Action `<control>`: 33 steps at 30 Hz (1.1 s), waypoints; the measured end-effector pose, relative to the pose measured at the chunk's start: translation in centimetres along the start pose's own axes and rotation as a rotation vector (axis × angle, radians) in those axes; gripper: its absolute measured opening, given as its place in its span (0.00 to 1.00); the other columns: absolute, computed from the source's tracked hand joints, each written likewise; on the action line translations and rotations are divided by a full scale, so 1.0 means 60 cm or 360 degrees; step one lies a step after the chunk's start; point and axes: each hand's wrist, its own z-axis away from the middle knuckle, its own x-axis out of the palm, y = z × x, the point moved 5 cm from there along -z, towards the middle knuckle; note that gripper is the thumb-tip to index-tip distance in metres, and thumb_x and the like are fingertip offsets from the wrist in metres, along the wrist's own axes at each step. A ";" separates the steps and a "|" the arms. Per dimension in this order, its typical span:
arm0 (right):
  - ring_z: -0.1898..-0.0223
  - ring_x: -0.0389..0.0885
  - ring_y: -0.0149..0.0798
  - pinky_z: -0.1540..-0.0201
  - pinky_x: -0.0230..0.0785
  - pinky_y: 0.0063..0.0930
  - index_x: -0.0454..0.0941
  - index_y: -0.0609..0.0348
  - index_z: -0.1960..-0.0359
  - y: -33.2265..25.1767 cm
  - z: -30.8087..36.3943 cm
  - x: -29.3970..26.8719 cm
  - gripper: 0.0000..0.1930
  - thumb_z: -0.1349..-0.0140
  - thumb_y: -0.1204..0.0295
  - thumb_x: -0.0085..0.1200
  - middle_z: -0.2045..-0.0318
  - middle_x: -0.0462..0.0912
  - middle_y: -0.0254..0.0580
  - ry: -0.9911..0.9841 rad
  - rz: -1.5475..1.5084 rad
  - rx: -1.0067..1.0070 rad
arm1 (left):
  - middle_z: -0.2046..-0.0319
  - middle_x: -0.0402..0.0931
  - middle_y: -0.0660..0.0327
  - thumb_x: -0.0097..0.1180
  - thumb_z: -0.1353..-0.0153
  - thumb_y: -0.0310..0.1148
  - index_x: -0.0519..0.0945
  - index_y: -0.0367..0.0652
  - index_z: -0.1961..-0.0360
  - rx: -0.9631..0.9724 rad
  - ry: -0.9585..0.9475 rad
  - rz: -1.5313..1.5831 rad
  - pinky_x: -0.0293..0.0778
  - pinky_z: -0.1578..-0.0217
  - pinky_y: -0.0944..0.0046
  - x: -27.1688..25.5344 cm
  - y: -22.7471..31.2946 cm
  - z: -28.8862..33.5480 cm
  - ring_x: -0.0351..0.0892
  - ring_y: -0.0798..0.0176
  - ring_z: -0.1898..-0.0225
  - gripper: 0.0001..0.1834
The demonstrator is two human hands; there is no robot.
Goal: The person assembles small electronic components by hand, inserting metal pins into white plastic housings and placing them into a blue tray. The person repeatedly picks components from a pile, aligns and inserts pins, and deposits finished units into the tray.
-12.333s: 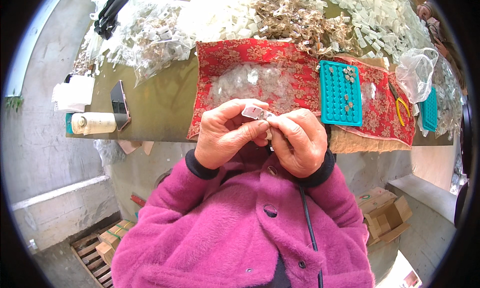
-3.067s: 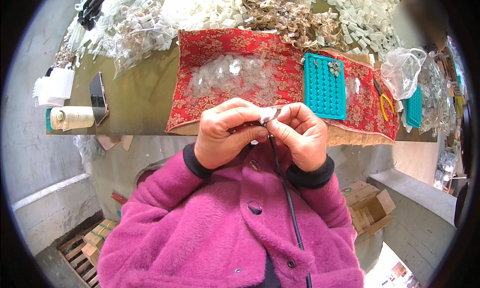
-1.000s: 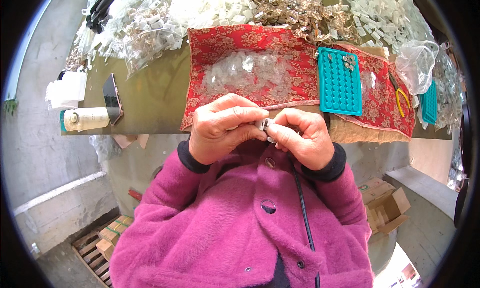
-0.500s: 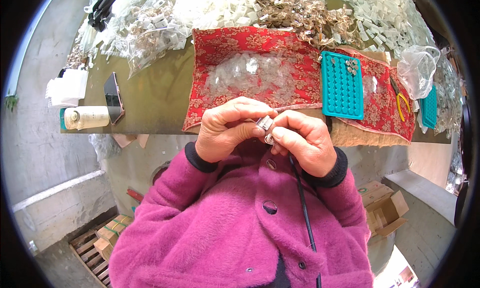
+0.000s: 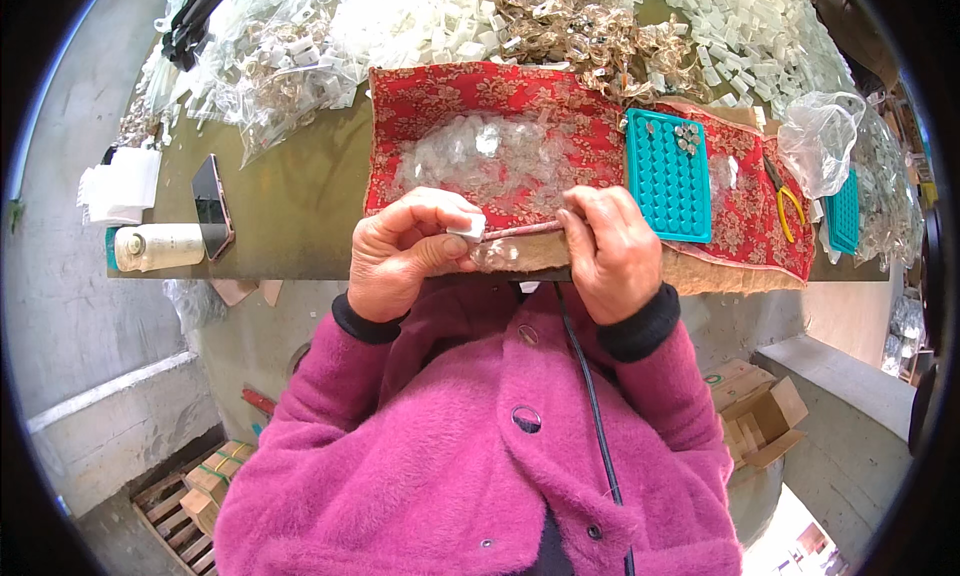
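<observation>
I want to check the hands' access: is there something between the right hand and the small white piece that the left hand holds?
Nothing visible. The left hand pinches the small white piece. The right hand is apart from it. Only a thin pinkish stick spans the gap between them, above the red cloth.

A red cloth [image 5: 470, 106] with gold floral pattern, a teal tray [image 5: 667, 176], and a fuzzy magenta jacket [image 5: 470, 456].
</observation>
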 end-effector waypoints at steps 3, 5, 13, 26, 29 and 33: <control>0.64 0.83 0.52 0.61 0.78 0.41 0.83 0.59 0.55 0.010 -0.008 0.025 0.10 0.37 0.74 0.67 0.62 0.80 0.45 -0.0041 0.0186 0.0066 | 0.52 0.84 0.56 0.64 0.36 0.13 0.84 0.33 0.52 0.0013 -0.0117 0.0058 0.85 0.49 0.63 0.010 0.001 0.000 0.85 0.64 0.54 0.12; 0.64 0.84 0.51 0.62 0.78 0.41 0.83 0.57 0.55 0.016 -0.014 0.037 0.10 0.36 0.73 0.65 0.62 0.80 0.44 -0.0149 0.0287 0.0114 | 0.52 0.84 0.57 0.64 0.35 0.13 0.83 0.33 0.51 0.0020 -0.0080 -0.0004 0.84 0.48 0.63 0.014 -0.001 -0.001 0.85 0.65 0.53 0.13; 0.62 0.84 0.50 0.63 0.78 0.41 0.81 0.54 0.58 0.018 -0.025 0.041 0.07 0.35 0.70 0.64 0.61 0.80 0.42 0.0007 0.0305 0.0110 | 0.53 0.84 0.55 0.66 0.36 0.17 0.78 0.35 0.47 -0.0075 0.0069 0.0106 0.83 0.47 0.57 0.026 -0.010 -0.006 0.86 0.61 0.52 0.17; 0.71 0.84 0.44 0.71 0.77 0.37 0.79 0.57 0.59 0.020 -0.027 0.031 0.05 0.34 0.78 0.62 0.63 0.81 0.44 0.0216 -0.0106 0.0111 | 0.56 0.85 0.52 0.65 0.36 0.19 0.75 0.36 0.48 -0.0085 0.0041 0.0334 0.83 0.46 0.50 0.045 -0.030 -0.016 0.88 0.53 0.53 0.17; 0.75 0.83 0.35 0.71 0.77 0.31 0.79 0.61 0.57 0.030 -0.019 0.038 0.05 0.31 0.83 0.58 0.66 0.82 0.43 0.0118 -0.0699 0.0502 | 0.57 0.85 0.51 0.65 0.35 0.19 0.76 0.36 0.48 -0.0068 0.0133 0.0205 0.84 0.47 0.48 0.046 -0.029 -0.019 0.88 0.53 0.54 0.16; 0.70 0.84 0.26 0.66 0.78 0.20 0.78 0.65 0.53 0.029 -0.011 0.049 0.05 0.27 0.82 0.57 0.65 0.85 0.37 -0.0024 -0.1388 0.0865 | 0.57 0.85 0.52 0.65 0.35 0.19 0.76 0.36 0.49 -0.0153 0.0074 0.0365 0.83 0.47 0.51 0.055 -0.028 -0.021 0.88 0.54 0.54 0.15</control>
